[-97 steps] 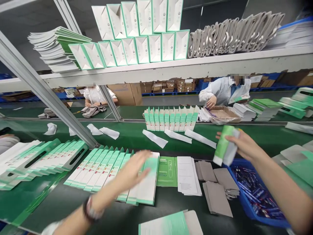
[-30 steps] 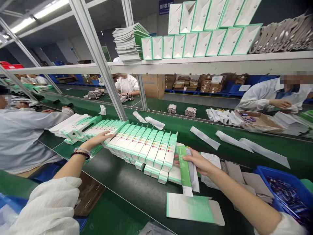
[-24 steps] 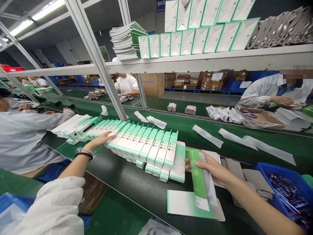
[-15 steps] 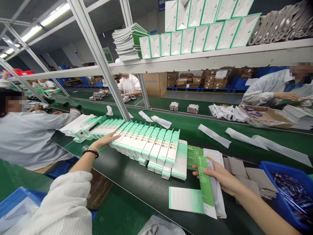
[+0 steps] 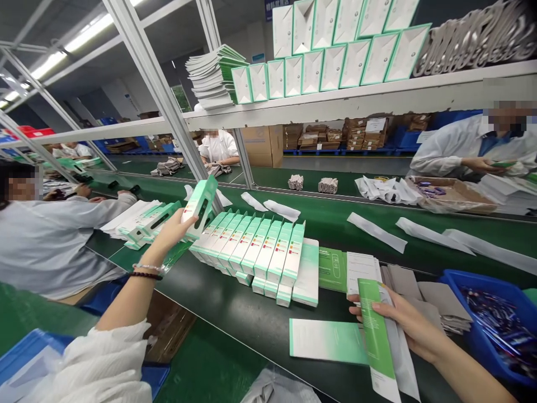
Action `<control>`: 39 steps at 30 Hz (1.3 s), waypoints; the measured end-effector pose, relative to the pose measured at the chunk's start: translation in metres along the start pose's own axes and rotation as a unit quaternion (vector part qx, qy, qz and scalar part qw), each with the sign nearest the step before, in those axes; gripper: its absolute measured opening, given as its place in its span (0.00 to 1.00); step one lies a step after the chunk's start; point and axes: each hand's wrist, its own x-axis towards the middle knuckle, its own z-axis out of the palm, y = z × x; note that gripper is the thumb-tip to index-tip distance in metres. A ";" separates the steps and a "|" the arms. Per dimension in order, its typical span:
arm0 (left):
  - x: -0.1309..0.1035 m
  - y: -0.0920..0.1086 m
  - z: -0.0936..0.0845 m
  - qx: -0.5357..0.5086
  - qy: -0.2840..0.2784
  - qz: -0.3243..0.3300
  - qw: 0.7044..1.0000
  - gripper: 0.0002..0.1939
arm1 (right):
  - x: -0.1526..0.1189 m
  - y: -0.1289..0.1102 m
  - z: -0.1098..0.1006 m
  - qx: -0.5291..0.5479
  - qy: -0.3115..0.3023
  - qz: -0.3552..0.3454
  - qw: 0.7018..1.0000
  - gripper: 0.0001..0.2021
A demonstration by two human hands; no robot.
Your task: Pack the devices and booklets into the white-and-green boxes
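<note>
My left hand [image 5: 174, 226] is closed round a white and green box [image 5: 199, 204] with a dark cut-out, raised above the left end of a row of similar boxes [image 5: 255, 240] leaning side by side. At the right, my right hand [image 5: 405, 322] grips a green leaflet [image 5: 377, 336] together with a pale grey pouch [image 5: 406, 358]. Beneath the leaflet's left edge lies a flat white and green box [image 5: 325, 340]. A green booklet [image 5: 333, 268] and white printed sheets [image 5: 363, 266] lie just behind my right hand.
Grey folded pouches [image 5: 440, 308] and a blue bin [image 5: 499, 330] of small packets stand at right. White strips [image 5: 375, 232] lie on the green belt. A shelf [image 5: 335, 106] with boxes crosses above. A person in white [image 5: 54, 240] works at left; others sit opposite.
My left hand has lifted a box up and left, off the row's left end. My right hand has moved right and slightly down with the leaflet and pouch.
</note>
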 end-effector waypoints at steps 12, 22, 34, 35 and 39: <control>-0.146 0.132 0.081 0.167 0.037 0.295 0.940 0.25 | -0.053 0.009 0.000 0.054 0.070 -0.065 0.994 0.27; -0.304 0.180 0.188 0.125 -0.267 0.475 0.829 0.40 | -0.078 0.031 -0.052 0.155 0.122 -0.103 0.975 0.31; -0.294 0.195 0.146 0.157 -0.387 0.399 0.816 0.37 | -0.103 0.060 -0.105 0.235 0.209 -0.067 0.947 0.33; -0.290 0.201 0.133 0.155 -0.377 0.379 0.830 0.38 | -0.106 0.060 -0.110 0.235 0.226 -0.064 0.943 0.34; -0.256 0.239 0.097 0.162 -0.242 0.309 0.906 0.37 | -0.104 0.058 -0.116 0.237 0.239 -0.060 0.940 0.35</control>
